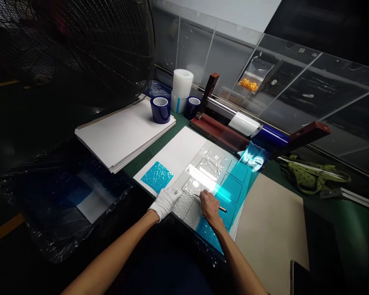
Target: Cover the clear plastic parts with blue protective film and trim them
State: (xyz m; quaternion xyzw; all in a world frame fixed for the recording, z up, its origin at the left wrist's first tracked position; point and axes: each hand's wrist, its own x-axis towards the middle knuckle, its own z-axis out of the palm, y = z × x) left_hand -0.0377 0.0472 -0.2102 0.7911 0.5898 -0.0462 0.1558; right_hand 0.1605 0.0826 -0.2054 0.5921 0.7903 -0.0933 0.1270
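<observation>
My left hand (165, 202), in a white glove, lies with its fingers spread at the left front edge of a clear film sheet (189, 207) marked with rounded rectangles. My bare right hand (209, 205) is closed around a thin pen-like tool (222, 209), its tip toward the clear film. A strip of blue film (230, 192) covers the right part of the sheet. Beyond my left fingers, a small blue film piece (157, 177) rests on white paper (184, 145). What lies under my right palm is hidden.
A paper stack (119, 135) bears a blue tape roll (160, 110). Behind are white film rolls (182, 84) and a red-brown roll holder (221, 131). A beige board (272, 229) and green pouch (310, 176) are at right; a large fan (80, 45) stands upper left.
</observation>
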